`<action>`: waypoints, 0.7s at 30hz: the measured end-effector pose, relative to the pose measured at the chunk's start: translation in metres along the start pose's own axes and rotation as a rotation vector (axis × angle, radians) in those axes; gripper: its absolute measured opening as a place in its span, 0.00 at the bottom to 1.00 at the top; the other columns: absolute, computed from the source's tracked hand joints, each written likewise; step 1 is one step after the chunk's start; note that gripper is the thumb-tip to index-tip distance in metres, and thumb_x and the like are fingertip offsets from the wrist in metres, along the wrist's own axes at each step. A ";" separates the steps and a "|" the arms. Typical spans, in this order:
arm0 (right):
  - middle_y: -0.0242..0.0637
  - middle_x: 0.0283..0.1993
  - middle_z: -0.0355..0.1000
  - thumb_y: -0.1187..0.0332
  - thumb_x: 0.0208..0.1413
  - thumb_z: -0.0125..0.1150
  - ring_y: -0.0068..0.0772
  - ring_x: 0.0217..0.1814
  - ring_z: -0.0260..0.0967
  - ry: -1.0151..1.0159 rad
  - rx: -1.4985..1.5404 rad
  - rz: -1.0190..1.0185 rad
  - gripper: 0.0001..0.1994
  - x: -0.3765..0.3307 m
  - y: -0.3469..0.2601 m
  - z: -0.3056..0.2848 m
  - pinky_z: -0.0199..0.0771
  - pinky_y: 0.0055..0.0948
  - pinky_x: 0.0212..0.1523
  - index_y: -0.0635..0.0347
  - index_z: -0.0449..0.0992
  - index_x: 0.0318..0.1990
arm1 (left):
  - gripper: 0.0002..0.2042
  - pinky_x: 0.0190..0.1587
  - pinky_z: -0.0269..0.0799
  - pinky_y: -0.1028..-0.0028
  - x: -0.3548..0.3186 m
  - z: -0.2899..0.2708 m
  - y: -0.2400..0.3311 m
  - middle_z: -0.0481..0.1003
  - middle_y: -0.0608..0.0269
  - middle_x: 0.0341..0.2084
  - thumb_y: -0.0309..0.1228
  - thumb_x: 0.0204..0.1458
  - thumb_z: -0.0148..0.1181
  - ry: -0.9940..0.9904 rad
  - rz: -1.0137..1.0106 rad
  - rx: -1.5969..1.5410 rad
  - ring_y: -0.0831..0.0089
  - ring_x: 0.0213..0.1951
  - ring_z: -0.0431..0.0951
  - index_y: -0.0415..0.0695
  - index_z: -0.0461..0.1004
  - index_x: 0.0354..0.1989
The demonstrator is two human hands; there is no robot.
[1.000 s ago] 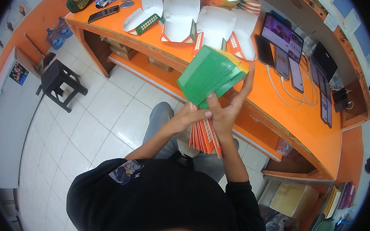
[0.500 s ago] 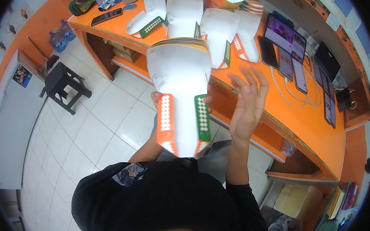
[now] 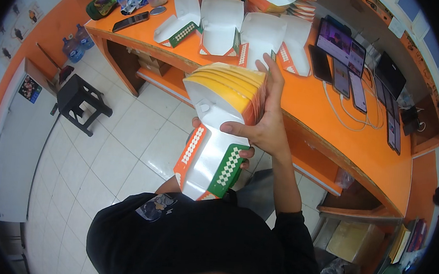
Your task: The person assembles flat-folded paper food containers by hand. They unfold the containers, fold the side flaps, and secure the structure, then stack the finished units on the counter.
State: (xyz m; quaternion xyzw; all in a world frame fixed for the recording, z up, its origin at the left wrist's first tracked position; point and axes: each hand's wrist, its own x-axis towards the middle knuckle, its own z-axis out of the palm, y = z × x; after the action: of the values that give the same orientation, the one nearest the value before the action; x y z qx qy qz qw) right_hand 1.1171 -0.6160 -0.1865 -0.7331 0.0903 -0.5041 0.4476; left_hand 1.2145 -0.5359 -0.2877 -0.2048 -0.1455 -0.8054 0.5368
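A nested stack of open paper food boxes (image 3: 206, 159), white inside with orange and green patterned sides, is held tilted in front of my body. Its yellow-edged lids fan out at the top. My left hand (image 3: 246, 157) cradles the stack from below, its fingers wrapped round the green side and its thumb tip showing at the orange side. At the upper right, my right hand (image 3: 268, 121) grips the stack, thumb laid over the top box near the lid fold, other fingers reaching up along the lids' edge. Part of that grip is hidden behind the boxes.
Several opened boxes (image 3: 220, 26) stand on the orange desk (image 3: 365, 151) ahead, with more stacked behind. Phones, cables and a lit tablet (image 3: 340, 46) lie to the right. A phone (image 3: 130, 22) and pouch (image 3: 103, 3) sit far left. A black stool (image 3: 83, 100) stands on the floor.
My right hand has moved from open air beside the stack onto its upper right edge. The stack has dropped slightly and tilted, and its lids now fan apart.
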 end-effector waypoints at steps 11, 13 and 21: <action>0.38 0.51 0.66 0.65 0.45 0.73 0.27 0.53 0.66 -0.034 0.381 0.087 0.36 -0.004 0.004 -0.009 0.64 0.25 0.56 0.64 0.59 0.59 | 0.48 0.53 0.64 0.60 -0.002 -0.014 0.032 0.64 0.48 0.53 0.48 0.33 0.68 -0.040 -0.096 0.244 0.56 0.52 0.66 0.40 0.54 0.64; 0.38 0.48 0.68 0.60 0.51 0.66 0.25 0.50 0.66 0.032 0.420 0.095 0.29 -0.005 0.008 -0.013 0.65 0.23 0.52 0.64 0.63 0.56 | 0.48 0.55 0.62 0.60 -0.010 -0.026 0.039 0.64 0.47 0.55 0.45 0.33 0.69 0.012 -0.052 0.292 0.57 0.54 0.66 0.38 0.53 0.64; 0.35 0.40 0.69 0.57 0.61 0.48 0.21 0.40 0.65 0.272 0.334 0.168 0.18 -0.013 0.036 -0.029 0.64 0.19 0.44 0.66 0.71 0.43 | 0.44 0.63 0.54 0.68 0.001 0.020 0.045 0.64 0.51 0.57 0.34 0.40 0.69 0.492 0.249 1.329 0.63 0.61 0.61 0.40 0.50 0.66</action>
State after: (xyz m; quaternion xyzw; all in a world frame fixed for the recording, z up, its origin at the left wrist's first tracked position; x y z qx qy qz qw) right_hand 1.0987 -0.6461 -0.2190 -0.5641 0.1256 -0.5672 0.5867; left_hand 1.2588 -0.5449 -0.2688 0.3377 -0.4553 -0.5023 0.6530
